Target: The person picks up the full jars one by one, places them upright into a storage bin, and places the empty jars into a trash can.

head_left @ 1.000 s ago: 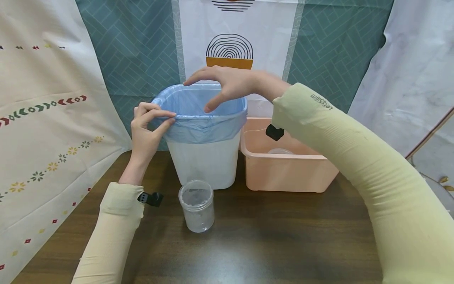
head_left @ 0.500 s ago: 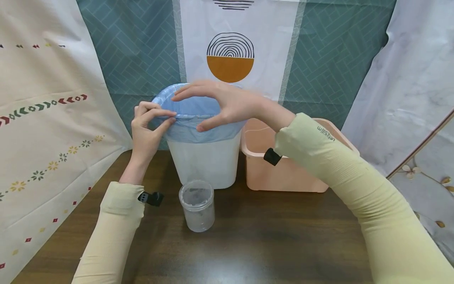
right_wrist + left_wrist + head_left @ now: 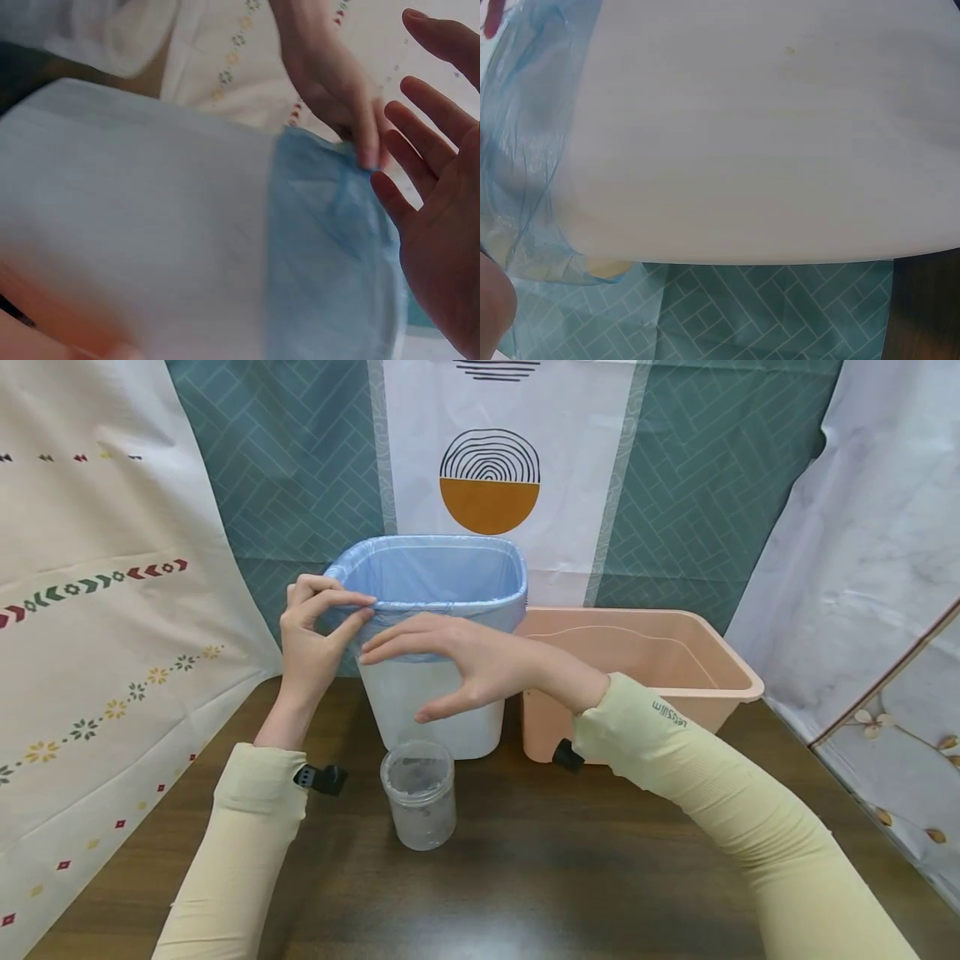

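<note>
My left hand (image 3: 311, 639) pinches the blue bag (image 3: 435, 602) at the near-left rim of the white bin (image 3: 431, 706) (thumb and fingers (image 3: 352, 600) on the folded edge). My right hand (image 3: 465, 664) hangs in front of the bin, fingers spread, holding nothing, above the clear jar (image 3: 417, 793) on the desk (image 3: 570, 860). Pink tub (image 3: 637, 693) just right of the bin.

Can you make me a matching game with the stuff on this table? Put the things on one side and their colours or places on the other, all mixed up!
Things:
1. bin liner
2. tub
3. jar
4. left hand

Clues:
A. clear, standing in front of the bin
B. blue, folded over the bin's rim
C. pinching the liner at the rim
D. pink, right of the bin

Pairs: 1-B, 2-D, 3-A, 4-C
</note>
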The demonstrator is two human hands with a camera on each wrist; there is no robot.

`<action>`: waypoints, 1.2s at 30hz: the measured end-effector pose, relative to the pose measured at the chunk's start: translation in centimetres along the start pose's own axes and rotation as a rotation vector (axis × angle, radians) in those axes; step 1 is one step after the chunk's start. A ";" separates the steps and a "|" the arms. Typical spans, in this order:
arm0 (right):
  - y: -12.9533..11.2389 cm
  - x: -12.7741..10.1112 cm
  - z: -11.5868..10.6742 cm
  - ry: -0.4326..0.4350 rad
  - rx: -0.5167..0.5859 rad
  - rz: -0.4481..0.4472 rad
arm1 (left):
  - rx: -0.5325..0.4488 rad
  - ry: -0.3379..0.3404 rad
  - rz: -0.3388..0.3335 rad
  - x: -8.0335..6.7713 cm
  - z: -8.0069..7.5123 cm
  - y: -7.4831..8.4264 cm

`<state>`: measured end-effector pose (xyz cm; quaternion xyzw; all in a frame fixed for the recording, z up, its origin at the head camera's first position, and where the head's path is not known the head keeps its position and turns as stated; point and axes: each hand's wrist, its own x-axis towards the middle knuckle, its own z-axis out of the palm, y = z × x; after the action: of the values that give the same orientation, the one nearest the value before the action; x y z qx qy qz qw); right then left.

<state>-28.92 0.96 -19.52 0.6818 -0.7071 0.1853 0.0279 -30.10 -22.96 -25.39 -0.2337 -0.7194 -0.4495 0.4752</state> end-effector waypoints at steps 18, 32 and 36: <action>1.4 -0.6 6.5 -0.211 0.041 0.046 | -0.010 -0.004 -0.001 0.0 0.0 0.2; 2.0 -0.4 8.8 -0.461 0.001 0.103 | -0.006 0.005 -0.020 0.0 0.0 0.3; 1.8 -0.1 8.6 -0.505 -0.051 0.098 | -0.009 0.003 -0.015 0.0 0.1 0.8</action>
<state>-28.84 -1.52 -27.92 0.6704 -0.7284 -0.0073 -0.1413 -29.53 -22.54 -25.10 -0.2298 -0.7184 -0.4567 0.4716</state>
